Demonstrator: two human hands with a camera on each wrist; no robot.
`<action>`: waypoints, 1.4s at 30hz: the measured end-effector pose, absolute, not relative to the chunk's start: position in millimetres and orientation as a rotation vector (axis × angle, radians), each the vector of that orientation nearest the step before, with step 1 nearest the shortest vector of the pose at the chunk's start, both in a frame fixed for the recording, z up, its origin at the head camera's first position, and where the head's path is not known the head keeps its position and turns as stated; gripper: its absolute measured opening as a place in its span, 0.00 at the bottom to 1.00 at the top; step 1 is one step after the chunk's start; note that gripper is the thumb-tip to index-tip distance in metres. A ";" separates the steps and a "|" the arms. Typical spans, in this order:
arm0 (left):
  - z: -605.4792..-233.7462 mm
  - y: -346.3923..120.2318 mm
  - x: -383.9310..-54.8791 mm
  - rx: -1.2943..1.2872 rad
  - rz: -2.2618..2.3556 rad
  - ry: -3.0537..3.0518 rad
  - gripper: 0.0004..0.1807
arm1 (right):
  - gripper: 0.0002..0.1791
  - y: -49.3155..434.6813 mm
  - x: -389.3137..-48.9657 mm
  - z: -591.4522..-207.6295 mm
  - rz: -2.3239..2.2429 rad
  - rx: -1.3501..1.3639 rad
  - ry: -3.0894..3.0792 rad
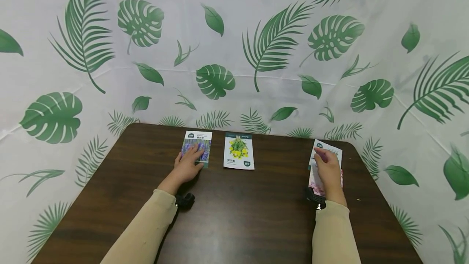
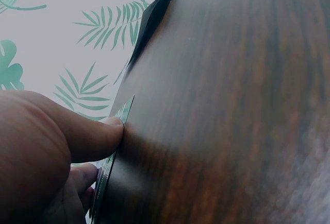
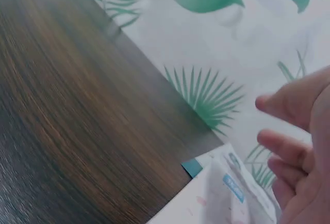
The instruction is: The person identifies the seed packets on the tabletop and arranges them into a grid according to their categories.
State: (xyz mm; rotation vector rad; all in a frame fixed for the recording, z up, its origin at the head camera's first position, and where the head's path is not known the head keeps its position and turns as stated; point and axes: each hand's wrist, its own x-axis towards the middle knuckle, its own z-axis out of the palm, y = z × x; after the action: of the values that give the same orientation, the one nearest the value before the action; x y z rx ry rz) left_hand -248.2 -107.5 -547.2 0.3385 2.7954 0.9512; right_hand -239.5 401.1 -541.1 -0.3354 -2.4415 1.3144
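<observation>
My left hand rests on a seed packet with purple flowers, its fingers spread over the picture. In the left wrist view the thumb touches the packet's edge, and the packet lies almost flat on the table. Over at the right, my right hand is held above overlapping packets, thumb and fingers apart with nothing between them. One is a pink-flowered seed packet; another packet shows behind it. The right wrist view has the white packet below the fingers, a teal corner beside it.
A seed packet with yellow flowers lies between the hands, near the back edge of the dark wooden table. A white cloth with green leaves hangs behind and around the table. Black wrist cameras sit on both wrists.
</observation>
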 end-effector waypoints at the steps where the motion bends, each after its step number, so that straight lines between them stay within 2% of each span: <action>1: -547.1 -107.4 -247.8 0.338 0.951 2.793 0.35 | 0.21 401.6 -239.7 -541.5 1.289 -0.335 -2.433; 6: -545.6 -108.6 -245.7 0.335 0.929 2.799 0.35 | 0.19 401.8 -241.7 -542.9 1.212 -0.321 -2.410; 16: -548.8 -109.6 -245.4 0.331 0.961 2.799 0.35 | 0.21 407.3 -241.6 -547.7 1.057 -0.402 -2.567; 31: -547.4 -106.6 -243.0 0.335 0.923 2.812 0.35 | 0.24 414.2 -241.3 -561.0 0.912 -0.314 -2.756; 42: -544.2 -106.6 -242.9 0.324 0.927 2.810 0.35 | 0.32 407.0 -245.4 -551.7 0.798 -0.202 -2.830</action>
State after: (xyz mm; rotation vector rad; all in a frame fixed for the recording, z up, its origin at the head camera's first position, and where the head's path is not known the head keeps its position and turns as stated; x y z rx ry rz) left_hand -242.9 -106.6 -544.2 0.3236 2.8104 0.9270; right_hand -245.4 407.0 -551.7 -0.2023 -2.8297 0.7975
